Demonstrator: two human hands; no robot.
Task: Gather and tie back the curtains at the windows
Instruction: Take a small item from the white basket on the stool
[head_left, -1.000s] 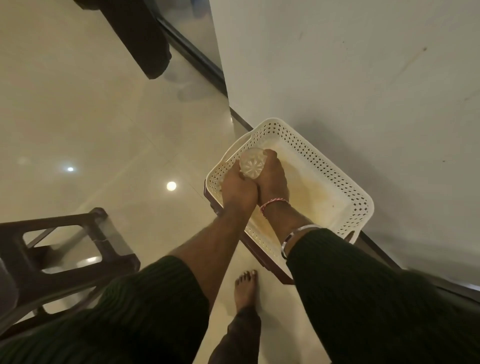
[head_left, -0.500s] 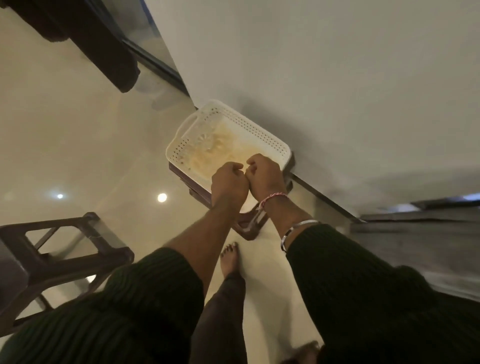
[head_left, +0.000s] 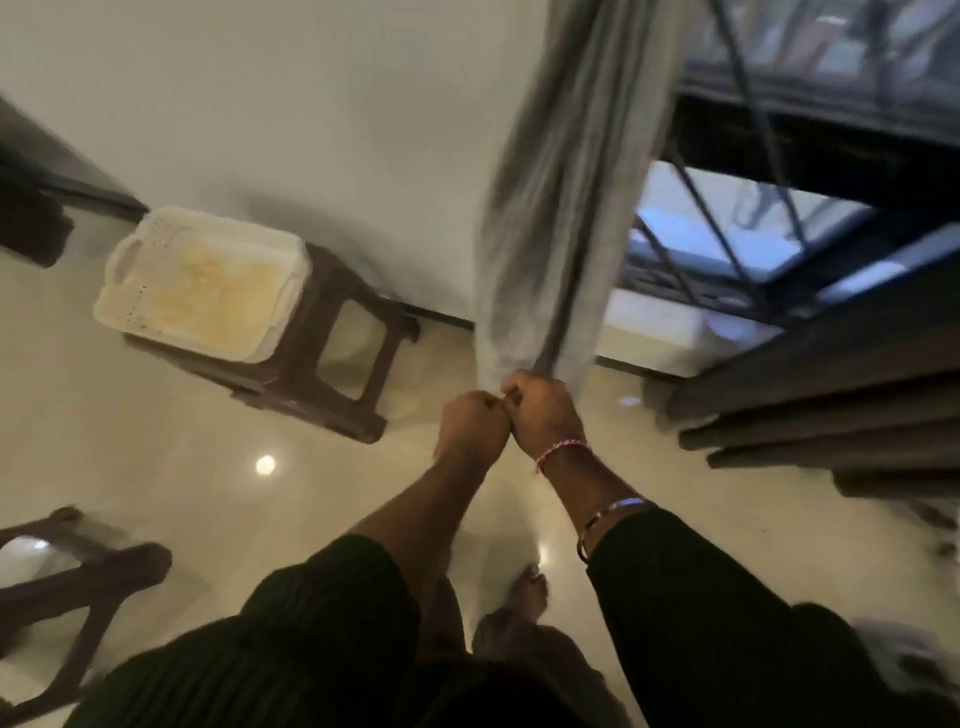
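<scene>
Right hand (head_left: 545, 413) and left hand (head_left: 472, 426) fisted, knuckles touching; whatever small thing they pinch between them is hidden, can't tell. Just beyond the fists hangs the grey curtain (head_left: 561, 208), already bunched, by the barred window (head_left: 753, 228). A second ago both hands were over the white perforated basket (head_left: 202, 283) on the brown stool (head_left: 332, 364); now basket is well left. Judgement: tie fetched, wrapping the curtain comes next. Frame blurred.
</scene>
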